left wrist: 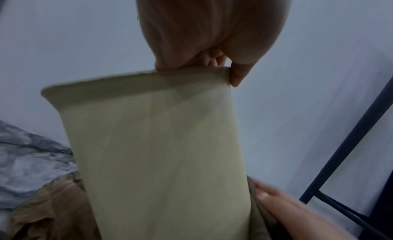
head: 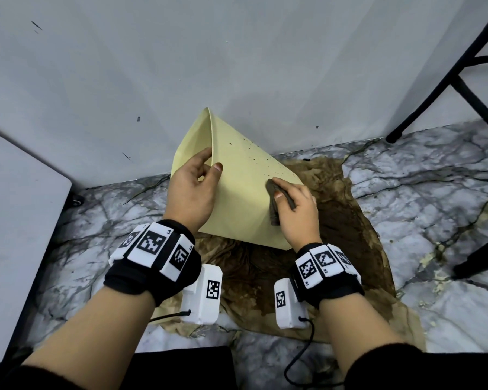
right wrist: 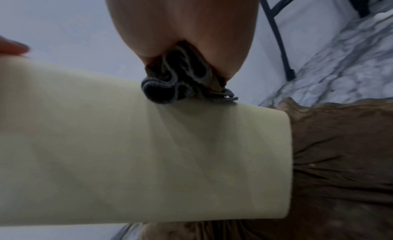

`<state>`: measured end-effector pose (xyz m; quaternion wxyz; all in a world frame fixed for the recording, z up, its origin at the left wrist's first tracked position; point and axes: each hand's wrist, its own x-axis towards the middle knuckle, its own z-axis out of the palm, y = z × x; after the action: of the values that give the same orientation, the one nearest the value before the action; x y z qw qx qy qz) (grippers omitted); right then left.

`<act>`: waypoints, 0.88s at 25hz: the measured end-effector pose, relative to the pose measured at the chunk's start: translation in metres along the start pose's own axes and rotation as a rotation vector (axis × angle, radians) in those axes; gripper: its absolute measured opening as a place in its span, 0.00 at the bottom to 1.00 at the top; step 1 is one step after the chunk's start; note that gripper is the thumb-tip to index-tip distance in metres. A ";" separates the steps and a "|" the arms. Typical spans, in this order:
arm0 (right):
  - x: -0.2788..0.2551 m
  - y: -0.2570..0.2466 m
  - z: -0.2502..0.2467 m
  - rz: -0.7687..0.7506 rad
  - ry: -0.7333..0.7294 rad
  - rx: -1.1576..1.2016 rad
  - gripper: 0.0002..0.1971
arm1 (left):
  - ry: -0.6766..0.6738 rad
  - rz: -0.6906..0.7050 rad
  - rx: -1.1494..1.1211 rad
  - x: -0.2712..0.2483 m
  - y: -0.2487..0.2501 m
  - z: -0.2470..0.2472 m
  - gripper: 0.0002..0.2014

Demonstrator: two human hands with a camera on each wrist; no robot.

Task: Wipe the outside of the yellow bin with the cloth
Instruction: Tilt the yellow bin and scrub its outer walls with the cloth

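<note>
left hand gripping yellow bin rim, tilting it | right hand pressing clutched cloth on upper wall | specks lying rimward of cloth

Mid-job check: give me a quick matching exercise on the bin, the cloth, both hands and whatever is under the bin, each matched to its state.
Things:
1. yellow bin
2. cloth
3. left hand
4. brown sheet

States:
A. spread on the floor under the bin
B. grips the bin's rim
C. tilted, dark specks on its side
D. bunched in the right hand, pressed to the bin

Pairs: 1-C, 2-D, 3-B, 4-A
</note>
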<state>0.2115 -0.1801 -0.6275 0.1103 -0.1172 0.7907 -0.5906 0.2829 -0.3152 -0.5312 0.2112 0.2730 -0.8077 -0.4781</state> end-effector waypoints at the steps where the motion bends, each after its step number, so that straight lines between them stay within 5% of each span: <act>1: 0.002 0.008 -0.003 0.039 0.013 -0.005 0.14 | 0.004 0.003 0.004 0.000 0.000 0.000 0.18; 12: 0.015 0.045 -0.016 0.335 0.140 -0.005 0.15 | -0.008 0.015 0.005 0.005 -0.002 0.000 0.18; 20: 0.000 -0.073 0.032 -0.167 0.033 0.110 0.14 | -0.011 0.043 0.059 0.004 0.002 0.007 0.18; 22: 0.000 -0.079 0.033 -0.190 -0.012 0.118 0.15 | 0.005 0.039 0.067 0.004 0.001 0.007 0.18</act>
<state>0.2265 -0.2315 -0.5605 0.0653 -0.1886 0.7393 -0.6431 0.2759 -0.3127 -0.5334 0.2135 0.2652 -0.8279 -0.4458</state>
